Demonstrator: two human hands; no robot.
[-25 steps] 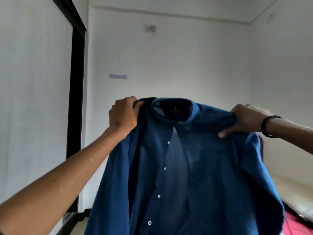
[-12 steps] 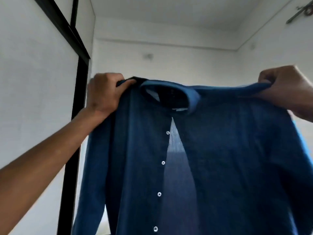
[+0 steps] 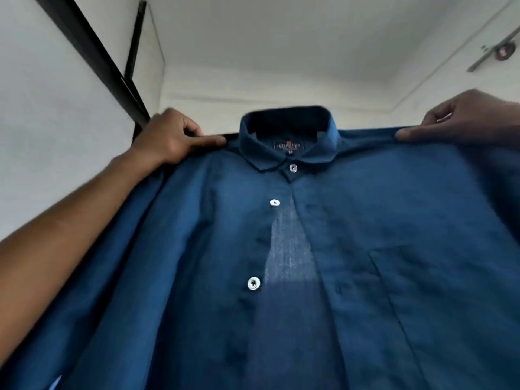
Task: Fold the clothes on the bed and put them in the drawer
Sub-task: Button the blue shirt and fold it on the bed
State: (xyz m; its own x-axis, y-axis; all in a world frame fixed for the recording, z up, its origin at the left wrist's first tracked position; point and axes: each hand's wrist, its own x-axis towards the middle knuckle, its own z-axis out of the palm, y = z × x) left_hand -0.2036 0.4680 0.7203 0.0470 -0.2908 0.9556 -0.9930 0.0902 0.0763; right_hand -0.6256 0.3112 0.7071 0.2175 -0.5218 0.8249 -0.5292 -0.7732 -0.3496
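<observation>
I hold the blue shirt up high in front of me, one shoulder in each of my hands. My left hand pinches the shoulder seam just beside the collar, thumb laid flat along the top edge and the other fingers curled behind the cloth. My right hand grips the other shoulder further out, thumb forward over the seam. Both hands are closed on fabric, well apart from each other, and that spread pulls the top edge into a nearly straight line so the body of the shirt hangs flat below it.

The shirt faces me with its front: the white buttons run down the placket, the top one fastened under the collar, and the chest pocket sits on the side of my right hand. Below that top button the front gapes a little and light shows through the thin back panel.

I judge this to be the squaring-up step before folding: held by the shoulders, the shirt lets gravity take out the bunching, and I can see whether the sleeves hang clear. Neither bed nor drawer is in view; I see only the white walls, the ceiling and a dark frame at my left. The folding itself is not yet begun.
</observation>
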